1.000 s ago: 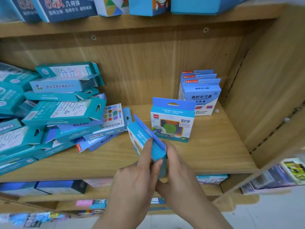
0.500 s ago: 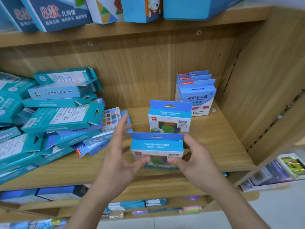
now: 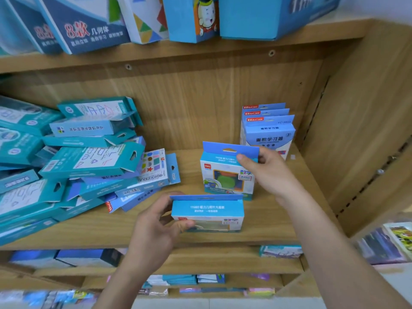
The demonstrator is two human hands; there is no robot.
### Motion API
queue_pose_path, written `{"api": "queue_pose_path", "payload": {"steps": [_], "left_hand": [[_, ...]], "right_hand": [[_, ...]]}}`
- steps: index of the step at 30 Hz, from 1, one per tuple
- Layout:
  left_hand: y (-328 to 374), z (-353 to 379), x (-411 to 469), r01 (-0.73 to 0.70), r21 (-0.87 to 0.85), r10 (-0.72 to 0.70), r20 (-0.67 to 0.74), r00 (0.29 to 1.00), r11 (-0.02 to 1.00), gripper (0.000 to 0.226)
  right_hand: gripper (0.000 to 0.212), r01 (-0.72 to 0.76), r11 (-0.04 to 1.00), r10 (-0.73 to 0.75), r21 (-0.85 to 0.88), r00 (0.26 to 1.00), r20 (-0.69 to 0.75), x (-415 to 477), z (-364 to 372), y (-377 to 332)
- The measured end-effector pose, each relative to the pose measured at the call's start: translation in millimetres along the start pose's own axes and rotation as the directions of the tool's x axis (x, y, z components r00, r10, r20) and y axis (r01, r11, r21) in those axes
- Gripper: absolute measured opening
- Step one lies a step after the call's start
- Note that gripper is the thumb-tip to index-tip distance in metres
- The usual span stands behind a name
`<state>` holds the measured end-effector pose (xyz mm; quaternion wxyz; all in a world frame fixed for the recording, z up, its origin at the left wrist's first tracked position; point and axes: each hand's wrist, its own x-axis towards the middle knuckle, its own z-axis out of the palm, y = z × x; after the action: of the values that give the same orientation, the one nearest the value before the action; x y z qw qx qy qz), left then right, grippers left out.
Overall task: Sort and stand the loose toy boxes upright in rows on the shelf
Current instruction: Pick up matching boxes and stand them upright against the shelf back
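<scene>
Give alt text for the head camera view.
A left hand holds a blue toy box at the front of a wooden shelf; the right hand pinches the tab of a matching upright box behind it. Teal boxes lie piled at left.

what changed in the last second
The right hand let go of the front box and reached back to pinch the standing box by its hang tab. The left hand now holds the front box alone, face-forward. The teal pile and back row stayed put.
</scene>
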<state>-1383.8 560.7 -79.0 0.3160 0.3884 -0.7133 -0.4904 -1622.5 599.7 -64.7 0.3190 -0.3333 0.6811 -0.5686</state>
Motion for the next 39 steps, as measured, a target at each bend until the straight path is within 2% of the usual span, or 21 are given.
{"api": "queue_pose_path", "payload": {"steps": [3, 10, 17, 19, 22, 24, 26, 30, 32, 34, 36, 39], "left_hand": [[-3, -5, 0, -0.017, 0.004, 0.017, -0.056, 0.998, 1.0, 0.04], [1, -6, 14, -0.013, 0.058, 0.02, -0.124, 0.992, 0.998, 0.041], [9, 12, 31, -0.089, 0.209, 0.129, -0.186, 0.974, 0.974, 0.067], [7, 13, 31, -0.089, 0.238, 0.134, -0.181, 0.974, 0.967, 0.078], [4, 15, 31, -0.144, 0.349, 0.204, -0.144, 0.968, 0.926, 0.088], [3, 16, 32, -0.184, 0.455, 0.256, -0.103, 0.961, 0.871, 0.082], [1, 16, 32, -0.185, 0.473, 0.266, -0.109, 0.958, 0.861, 0.08], [-2, 17, 28, -0.166, 0.43, 0.237, -0.117, 0.964, 0.887, 0.084], [-5, 19, 28, -0.137, 0.225, 0.175, -0.159, 0.972, 0.965, 0.089], [-7, 19, 32, -0.074, -0.012, 0.071, -0.178, 0.982, 0.997, 0.092], [-4, 16, 43, -0.064, -0.002, 0.063, -0.15, 0.987, 0.998, 0.097], [11, 7, 66, -0.096, 0.066, 0.096, 0.006, 0.995, 0.993, 0.112]], "right_hand": [[0.01, -0.014, 0.996, 0.01, 0.084, 0.999, 0.048, 9, 7, 3], [0.015, -0.04, 0.988, 0.019, 0.148, 0.99, 0.141, 24, 16, 6], [0.016, 0.051, 0.986, -0.093, 0.162, 0.959, 0.266, 11, 25, 5], [0.029, 0.041, 0.983, -0.098, 0.18, 0.942, 0.32, 3, 20, 4], [0.062, 0.066, 0.983, -0.137, 0.172, 0.883, 0.45, -9, 12, 5], [0.093, 0.129, 0.989, -0.151, 0.078, 0.85, 0.505, -15, 14, 8], [0.113, 0.219, 0.973, -0.163, -0.073, 0.875, 0.456, -17, 19, 14], [0.116, 0.283, 0.944, -0.208, -0.168, 0.909, 0.362, -16, 24, 22], [0.111, 0.285, 0.945, -0.216, -0.162, 0.913, 0.347, -15, 23, 23], [0.102, 0.283, 0.95, -0.227, -0.133, 0.917, 0.329, -14, 21, 22], [0.096, 0.285, 0.952, -0.234, -0.116, 0.916, 0.326, -11, 19, 19], [0.097, 0.305, 0.943, -0.243, -0.134, 0.905, 0.35, 2, 16, 11]]}}
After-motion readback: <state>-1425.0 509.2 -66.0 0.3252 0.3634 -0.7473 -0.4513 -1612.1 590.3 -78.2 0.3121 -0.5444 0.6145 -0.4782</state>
